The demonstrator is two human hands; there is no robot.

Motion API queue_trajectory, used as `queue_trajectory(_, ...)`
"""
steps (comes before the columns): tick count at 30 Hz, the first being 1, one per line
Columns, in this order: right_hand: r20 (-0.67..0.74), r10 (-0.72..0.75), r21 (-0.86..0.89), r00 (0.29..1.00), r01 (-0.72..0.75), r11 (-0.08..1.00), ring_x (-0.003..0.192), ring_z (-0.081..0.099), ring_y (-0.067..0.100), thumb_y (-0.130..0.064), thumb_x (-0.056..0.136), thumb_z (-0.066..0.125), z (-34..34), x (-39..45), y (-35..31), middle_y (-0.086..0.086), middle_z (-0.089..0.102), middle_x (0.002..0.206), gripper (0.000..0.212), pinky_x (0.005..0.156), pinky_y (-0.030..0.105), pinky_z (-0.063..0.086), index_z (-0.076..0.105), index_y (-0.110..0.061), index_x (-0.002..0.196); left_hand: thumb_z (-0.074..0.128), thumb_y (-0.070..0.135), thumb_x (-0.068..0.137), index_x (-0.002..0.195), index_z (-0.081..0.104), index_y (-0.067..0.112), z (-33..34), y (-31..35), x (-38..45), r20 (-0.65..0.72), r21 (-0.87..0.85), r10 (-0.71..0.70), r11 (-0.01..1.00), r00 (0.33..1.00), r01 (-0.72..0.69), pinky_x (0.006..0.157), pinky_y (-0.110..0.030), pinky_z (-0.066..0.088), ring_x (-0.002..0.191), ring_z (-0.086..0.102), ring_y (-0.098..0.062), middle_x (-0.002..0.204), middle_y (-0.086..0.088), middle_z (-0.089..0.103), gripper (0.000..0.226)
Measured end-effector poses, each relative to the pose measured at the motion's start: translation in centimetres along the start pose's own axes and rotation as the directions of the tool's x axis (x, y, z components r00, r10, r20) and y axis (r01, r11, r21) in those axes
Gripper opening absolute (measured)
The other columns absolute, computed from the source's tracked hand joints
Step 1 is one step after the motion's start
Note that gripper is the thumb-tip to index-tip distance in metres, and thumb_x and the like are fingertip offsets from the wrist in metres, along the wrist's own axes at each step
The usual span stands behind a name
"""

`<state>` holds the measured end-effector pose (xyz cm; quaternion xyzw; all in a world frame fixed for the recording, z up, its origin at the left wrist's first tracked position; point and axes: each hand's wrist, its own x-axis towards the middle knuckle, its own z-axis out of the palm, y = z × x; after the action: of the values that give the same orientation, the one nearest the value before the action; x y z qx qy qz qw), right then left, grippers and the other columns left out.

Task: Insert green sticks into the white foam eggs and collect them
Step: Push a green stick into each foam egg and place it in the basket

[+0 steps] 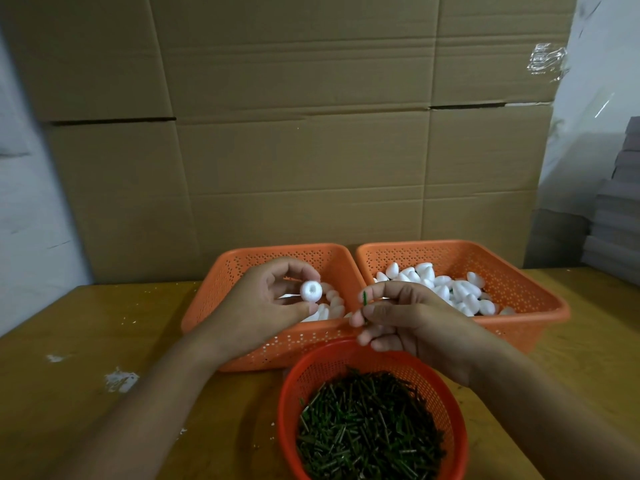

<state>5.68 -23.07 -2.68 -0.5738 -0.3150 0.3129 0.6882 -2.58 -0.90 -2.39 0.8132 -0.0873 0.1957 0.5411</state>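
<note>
Left hand (277, 299) pinched a white foam egg (311, 291), blunt end toward the camera | Right hand (408, 320) just beside it pinched a green stick (364, 299), not touching the egg | Orange baskets (519, 292) of eggs lay behind the hands | Round red basket (294, 386) of sticks sat below the right hand on the table (104, 341)

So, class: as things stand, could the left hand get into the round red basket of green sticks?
Probably not freely. The left hand already pinches a white foam egg, so its fingers are taken. The round red basket of green sticks itself lies open and uncovered just below it.
</note>
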Motion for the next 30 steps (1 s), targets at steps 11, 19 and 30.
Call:
queue_trajectory(11, -0.007, 0.004, -0.010, 1.000, -0.004, 1.000, 0.074, 0.071, 0.019, -0.010, 0.086, 0.067, -0.3, 0.1, 0.2, 0.014, 0.073, 0.095, 0.009, 0.062, 0.023, 0.058, 0.072, -0.017, 0.086, 0.082, 0.031, 0.074, 0.094, 0.066, 0.014, 0.2, 1.0, 0.0, 0.004, -0.240, -0.079, 0.968, 0.997, 0.078, 0.052, -0.021, 0.048, 0.065, 0.062, -0.011, 0.085, -0.003, 0.070, 0.032)
queue_trajectory(19, -0.004, 0.016, -0.036, 1.000, -0.016, 0.999, 0.073, 0.071, 0.019, -0.002, 0.094, 0.060, -0.3, 0.1, 0.2, 0.013, 0.073, 0.094, 0.009, 0.063, 0.023, 0.057, 0.061, -0.009, 0.099, 0.082, 0.026, 0.080, 0.108, 0.070, 0.025, 0.0, 1.1, 0.0, -0.026, -0.297, -0.096, 0.951, 0.995, 0.084, 0.071, -0.026, 0.056, 0.088, 0.071, -0.019, 0.109, -0.001, 0.074, 0.030)
queue_trajectory(30, -0.010, 0.016, -0.046, 1.000, -0.016, 0.999, 0.072, 0.070, 0.019, -0.002, 0.094, 0.059, -0.2, 0.1, 0.1, 0.012, 0.073, 0.093, 0.010, 0.063, 0.023, 0.056, 0.061, -0.010, 0.100, 0.062, 0.045, 0.090, 0.103, 0.068, 0.015, 0.0, 1.6, 0.1, 0.118, -0.576, -0.139, 0.797, 0.983, 0.182, 0.070, -0.029, 0.058, 0.093, 0.071, -0.021, 0.124, -0.020, 0.069, 0.034)
